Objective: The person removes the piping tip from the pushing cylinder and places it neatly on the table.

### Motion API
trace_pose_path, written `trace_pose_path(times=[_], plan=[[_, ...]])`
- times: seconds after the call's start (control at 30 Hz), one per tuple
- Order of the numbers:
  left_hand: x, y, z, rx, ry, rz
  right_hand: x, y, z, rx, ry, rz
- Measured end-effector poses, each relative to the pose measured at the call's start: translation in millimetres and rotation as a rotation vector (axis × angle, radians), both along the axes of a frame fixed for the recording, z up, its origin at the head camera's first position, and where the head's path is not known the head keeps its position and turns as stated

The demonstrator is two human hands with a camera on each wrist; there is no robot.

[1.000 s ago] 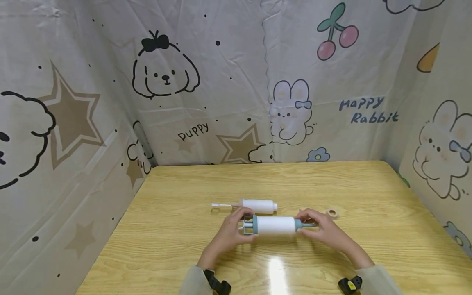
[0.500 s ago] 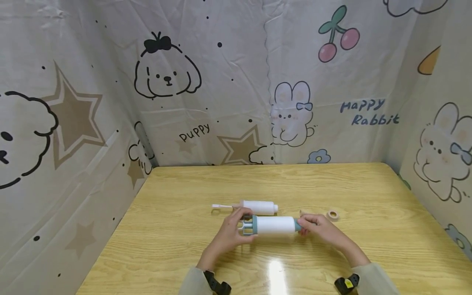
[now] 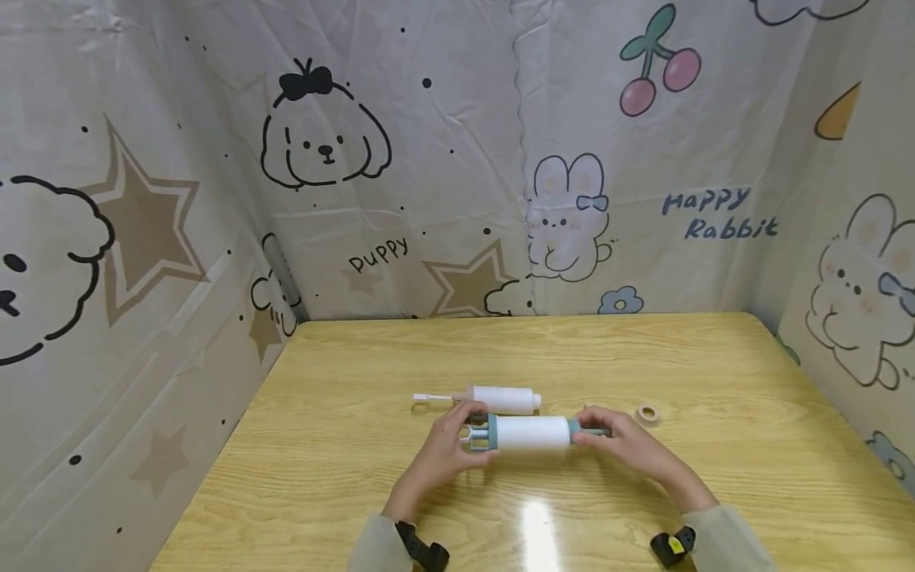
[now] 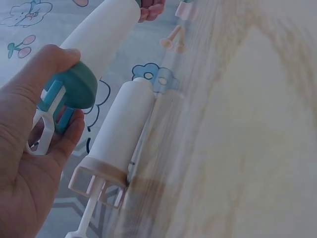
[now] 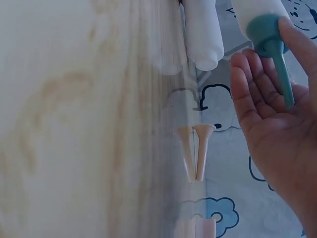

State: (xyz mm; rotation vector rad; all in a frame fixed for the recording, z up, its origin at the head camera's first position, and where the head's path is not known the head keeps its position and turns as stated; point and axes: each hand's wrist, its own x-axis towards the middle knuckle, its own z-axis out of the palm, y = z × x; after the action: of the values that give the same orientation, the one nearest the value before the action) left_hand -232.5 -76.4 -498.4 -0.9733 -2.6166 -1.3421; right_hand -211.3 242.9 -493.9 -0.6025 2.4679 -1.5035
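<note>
Both hands hold a large white-barrelled piping syringe (image 3: 532, 432) with teal ends, level above the table. At its handle end, the left hand (image 3: 448, 438) grips the teal collar (image 4: 78, 85), thumb on top and fingers below. A white plunger handle (image 4: 45, 133) shows in that palm. The right hand (image 3: 629, 442) holds the teal nozzle (image 5: 280, 69) end, its thumb on the teal cap and its fingers curved beneath. Behind lies a second white syringe (image 3: 503, 400) with a beige collar (image 4: 104, 170) and its plunger drawn out to the left.
On the wooden table (image 3: 343, 357), a small beige ring (image 3: 648, 414) lies beyond the right hand. A loose beige nozzle (image 5: 203, 148) lies between that ring and the second syringe. A printed cloth (image 3: 457, 159) hangs behind and at both sides.
The right hand closed over the teal nozzle half a second ago, and has since shifted so that the nozzle shows again. The left hand keeps its grip on the collar.
</note>
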Motion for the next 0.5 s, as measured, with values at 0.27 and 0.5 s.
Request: trace_pose_path(times=[0.27, 0.5], plan=[[-0.5, -0.4, -2.0, 0.021, 0.023, -0.008, 1.5, -4.0, -3.6, -0.005, 0.191, -0.038], [0.1, -1.2, -1.1, 0.025, 0.013, -0.001, 2.8, -5.5, -3.1, -0.009, 0.22, -0.041]])
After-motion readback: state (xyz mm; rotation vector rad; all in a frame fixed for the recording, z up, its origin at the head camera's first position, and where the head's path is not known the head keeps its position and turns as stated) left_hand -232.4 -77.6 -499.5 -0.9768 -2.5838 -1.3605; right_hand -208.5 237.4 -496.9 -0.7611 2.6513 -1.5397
